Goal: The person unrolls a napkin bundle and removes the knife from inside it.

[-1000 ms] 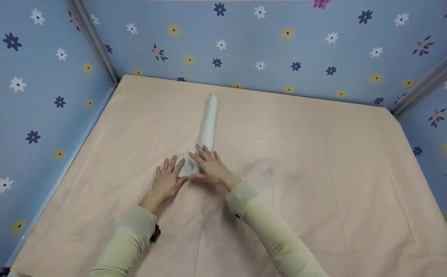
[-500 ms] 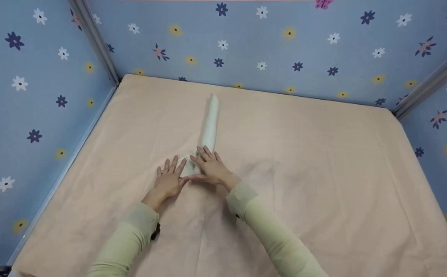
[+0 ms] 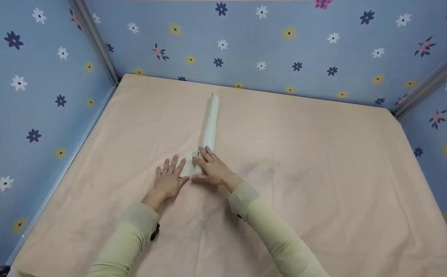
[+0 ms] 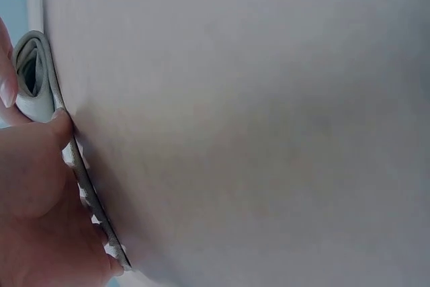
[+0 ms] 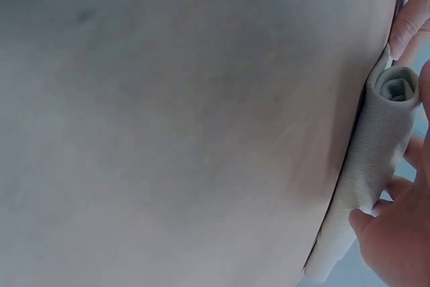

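Cloth (image 3: 210, 125), one, on the tabletop (image 3: 323, 173). Hands, two: left hand (image 3: 167, 184), fingers straight and spread at the flat flap (image 3: 188, 168); right hand (image 3: 217, 170), grip unclenched, fingers extended over the roll (image 5: 377, 136). Sleeves (image 3: 125, 238), two, pale green. Both wrist views show the roll's coiled near end (image 5: 395, 87); the head view alone shows the sleeves. Cloth whitish-green, part wound into a slender tube, part lying flat.

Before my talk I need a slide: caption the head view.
Left hand and right hand touch a partly rolled pale cloth.
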{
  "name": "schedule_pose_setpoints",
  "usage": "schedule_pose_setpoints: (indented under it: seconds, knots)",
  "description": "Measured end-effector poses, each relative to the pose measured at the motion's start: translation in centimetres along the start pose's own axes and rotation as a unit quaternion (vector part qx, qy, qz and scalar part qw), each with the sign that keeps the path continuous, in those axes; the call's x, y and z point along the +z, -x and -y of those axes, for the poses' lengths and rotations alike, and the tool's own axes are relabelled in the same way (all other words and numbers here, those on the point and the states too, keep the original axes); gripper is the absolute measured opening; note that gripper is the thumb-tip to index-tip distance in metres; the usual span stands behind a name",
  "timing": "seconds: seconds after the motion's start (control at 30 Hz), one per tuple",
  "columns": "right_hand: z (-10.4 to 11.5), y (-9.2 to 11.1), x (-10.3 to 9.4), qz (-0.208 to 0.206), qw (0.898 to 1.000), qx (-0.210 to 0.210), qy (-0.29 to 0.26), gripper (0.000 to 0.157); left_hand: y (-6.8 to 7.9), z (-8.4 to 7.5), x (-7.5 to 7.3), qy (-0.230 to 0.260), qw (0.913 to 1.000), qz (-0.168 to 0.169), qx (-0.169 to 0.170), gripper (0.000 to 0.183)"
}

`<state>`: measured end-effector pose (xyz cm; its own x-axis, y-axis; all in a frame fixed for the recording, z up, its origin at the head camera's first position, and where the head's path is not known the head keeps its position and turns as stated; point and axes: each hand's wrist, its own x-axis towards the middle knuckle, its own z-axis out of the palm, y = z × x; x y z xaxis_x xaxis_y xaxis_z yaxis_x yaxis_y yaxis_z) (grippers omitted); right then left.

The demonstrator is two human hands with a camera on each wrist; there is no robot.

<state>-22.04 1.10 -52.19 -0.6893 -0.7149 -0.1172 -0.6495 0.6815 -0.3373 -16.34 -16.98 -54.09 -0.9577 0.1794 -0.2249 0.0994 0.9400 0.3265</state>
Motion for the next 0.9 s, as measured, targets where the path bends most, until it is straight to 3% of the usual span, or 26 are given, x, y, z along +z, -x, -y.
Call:
schedule_pose_setpoints:
  seconds: [0.53, 0.9]
  knots:
    - [-0.7, 1.0, -0.4, -0.004, 0.999, 0.004, -0.04, 0.068, 0.0, 0.3, 0.1, 0.002, 1.0, 0.003, 0.001, 0.062]
    - [-1.1, 1.8, -0.6, -0.014, 0.995, 0.017, -0.102, 0.066, 0.0, 0.2, 0.4, 0.0, 1.0, 0.007, -0.003, 0.063]
